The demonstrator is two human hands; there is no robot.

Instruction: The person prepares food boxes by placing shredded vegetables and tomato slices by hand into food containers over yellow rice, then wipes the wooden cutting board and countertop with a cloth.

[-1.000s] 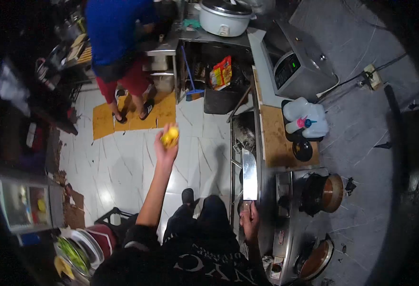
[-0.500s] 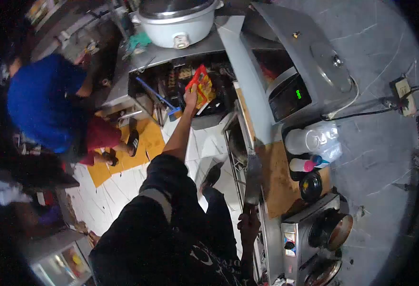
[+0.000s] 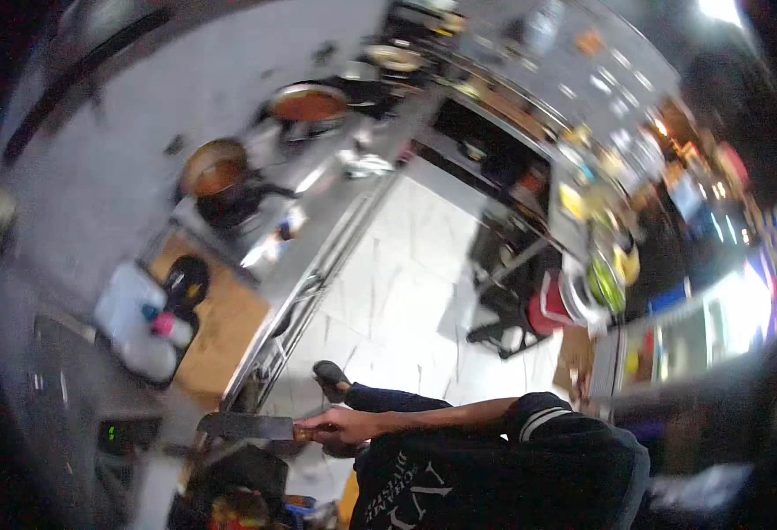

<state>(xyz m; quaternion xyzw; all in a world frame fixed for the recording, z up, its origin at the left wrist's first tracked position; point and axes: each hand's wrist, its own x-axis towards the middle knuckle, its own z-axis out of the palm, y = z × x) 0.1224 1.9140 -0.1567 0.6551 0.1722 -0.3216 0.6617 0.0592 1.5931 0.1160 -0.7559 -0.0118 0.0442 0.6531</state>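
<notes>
My right hand (image 3: 340, 427) is closed around the wooden handle of a cleaver (image 3: 247, 427). Its broad, dark blade points left, near the front edge of the counter. Below the blade, at the bottom of the view, a blurred red and yellow packet (image 3: 234, 511) shows in a dark space. My left hand is not in view. Closest to the blade is a brown wooden board (image 3: 225, 340) on the counter, holding a black bowl (image 3: 187, 280), white plastic containers (image 3: 132, 296) and a pink-capped bottle (image 3: 169, 327).
A steel stove counter (image 3: 331, 199) runs along the wall with several pans, including a brown pan (image 3: 216, 168). White tiled floor (image 3: 397, 283) lies between it and a cluttered far counter. A red bucket (image 3: 547, 305) and a lit glass display case (image 3: 711, 331) stand to the right.
The view has swung right, so the stove moves to the left side. My left hand, earlier on the red and yellow packet, has left view. The cleaver stays in my right hand.
</notes>
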